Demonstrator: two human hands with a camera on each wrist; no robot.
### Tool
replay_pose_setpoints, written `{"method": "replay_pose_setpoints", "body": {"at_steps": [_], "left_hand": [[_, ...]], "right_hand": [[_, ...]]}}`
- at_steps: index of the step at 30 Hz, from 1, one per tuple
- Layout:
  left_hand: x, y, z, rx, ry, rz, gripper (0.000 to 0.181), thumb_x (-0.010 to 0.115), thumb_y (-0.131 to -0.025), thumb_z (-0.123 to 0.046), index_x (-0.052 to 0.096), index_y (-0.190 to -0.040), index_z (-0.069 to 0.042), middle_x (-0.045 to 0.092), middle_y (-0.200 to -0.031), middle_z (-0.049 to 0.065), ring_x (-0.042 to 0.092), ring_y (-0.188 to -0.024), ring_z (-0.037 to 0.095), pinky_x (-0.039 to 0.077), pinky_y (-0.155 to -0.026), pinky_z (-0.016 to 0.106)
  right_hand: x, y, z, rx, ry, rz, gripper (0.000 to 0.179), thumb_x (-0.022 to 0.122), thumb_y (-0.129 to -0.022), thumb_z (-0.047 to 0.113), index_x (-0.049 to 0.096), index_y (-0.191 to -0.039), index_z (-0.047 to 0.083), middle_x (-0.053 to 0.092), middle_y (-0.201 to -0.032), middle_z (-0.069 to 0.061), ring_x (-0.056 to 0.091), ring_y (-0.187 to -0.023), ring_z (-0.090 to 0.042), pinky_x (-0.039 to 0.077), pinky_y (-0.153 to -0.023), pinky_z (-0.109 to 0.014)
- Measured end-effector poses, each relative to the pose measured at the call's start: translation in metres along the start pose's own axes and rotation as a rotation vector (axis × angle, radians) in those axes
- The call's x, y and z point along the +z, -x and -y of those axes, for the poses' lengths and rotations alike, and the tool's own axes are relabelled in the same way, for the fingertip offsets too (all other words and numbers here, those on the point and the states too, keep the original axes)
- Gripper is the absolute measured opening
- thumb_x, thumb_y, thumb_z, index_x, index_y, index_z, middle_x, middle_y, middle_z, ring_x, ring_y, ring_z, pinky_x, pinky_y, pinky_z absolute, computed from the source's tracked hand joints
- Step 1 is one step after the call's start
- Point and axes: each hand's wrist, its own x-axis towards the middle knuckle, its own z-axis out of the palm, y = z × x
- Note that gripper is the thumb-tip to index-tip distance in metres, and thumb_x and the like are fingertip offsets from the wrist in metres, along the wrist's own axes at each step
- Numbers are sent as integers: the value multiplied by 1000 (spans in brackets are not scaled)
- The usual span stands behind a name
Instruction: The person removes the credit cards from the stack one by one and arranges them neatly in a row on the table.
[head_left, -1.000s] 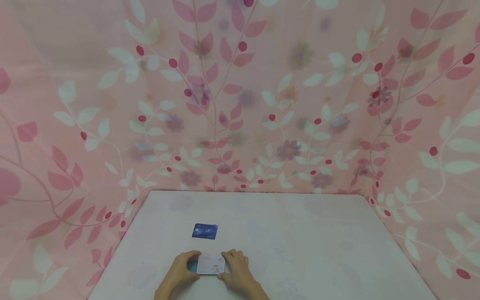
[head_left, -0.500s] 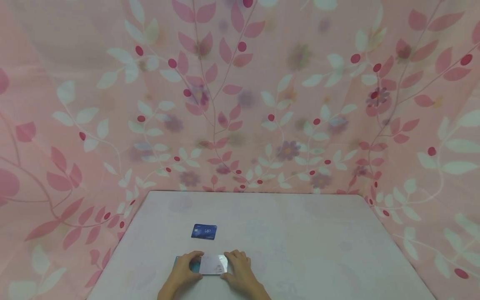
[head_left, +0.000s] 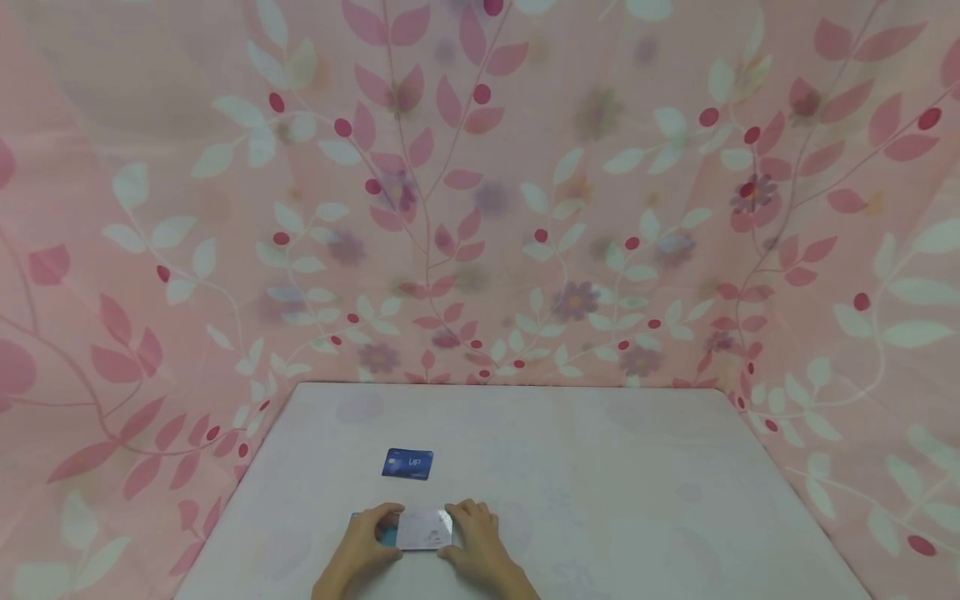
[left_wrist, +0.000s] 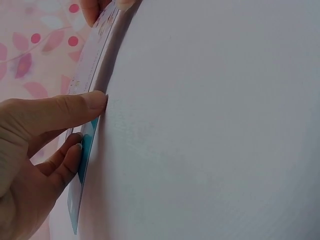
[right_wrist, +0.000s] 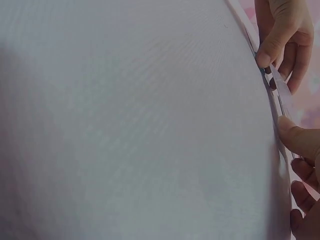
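Two hands holding a pale card by its opposite ends, above a light table.
The left hand and the right hand each grip one end of the pale card between thumb and curled fingers, so that it spans the gap between them; its upper face bears faint printing and, near the right hand, a glossy reflection. A teal card shows within the curve of the left hand and past its outer side; whether it touches the pale card cannot be told. Beyond the hands, nearer the left, a dark blue card with light lettering lies flat on the table. Behind the table hangs a pink cloth patterned with leaves, berries and flowers.
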Motion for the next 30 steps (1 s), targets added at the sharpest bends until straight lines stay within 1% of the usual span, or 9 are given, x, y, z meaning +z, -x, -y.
{"method": "replay_pose_setpoints", "body": {"at_steps": [3,5,11,15,21,27,30], "left_hand": [[3,-1,1,17,-8,-15,60,84,-57,-9,62,-113,-3,68,-96,6,60,-87,24,51,-80,44],[4,-2,1,14,-8,-15,60,84,-57,-9,62,-113,-3,68,-96,7,60,-89,26,49,-83,50],[4,-3,2,23,3,-7,59,85,-57,-10,63,-112,-2,66,-95,2,60,-91,27,48,-85,51],[4,-3,2,35,8,9,59,85,-57,-13,64,-111,-3,65,-94,-1,58,-94,27,46,-88,53],[3,-2,0,73,1,22,58,85,-58,-17,64,-110,-3,66,-95,0,58,-93,27,47,-86,51],[3,-1,-3,77,-6,24,56,85,-58,-16,64,-109,-3,66,-96,0,57,-90,23,48,-84,47],[3,-1,-4,74,-3,31,55,85,-58,-16,65,-108,-3,65,-96,0,57,-90,23,48,-83,47]], "right_hand": [[3,0,-4,9,10,1,58,75,-76,35,57,-125,9,53,-110,3,43,-98,-14,36,-88,-39],[5,-1,-8,5,13,-1,57,75,-76,35,57,-124,10,53,-110,4,43,-98,-14,36,-88,-38],[0,-1,-11,-9,-7,19,58,74,-76,38,57,-125,11,52,-110,6,41,-97,-11,38,-88,-35],[-5,-1,-12,7,-36,50,59,75,-75,37,57,-125,12,51,-111,5,42,-99,-12,39,-90,-36],[-11,-3,-12,38,-72,97,59,77,-72,35,59,-123,11,51,-108,4,44,-99,-14,41,-89,-36],[-13,-3,-11,48,-67,124,60,77,-73,35,58,-124,11,50,-107,5,43,-96,-12,42,-87,-33],[-15,-2,-12,46,-75,130,60,76,-74,35,58,-125,10,50,-107,4,43,-96,-12,42,-87,-33]]}}
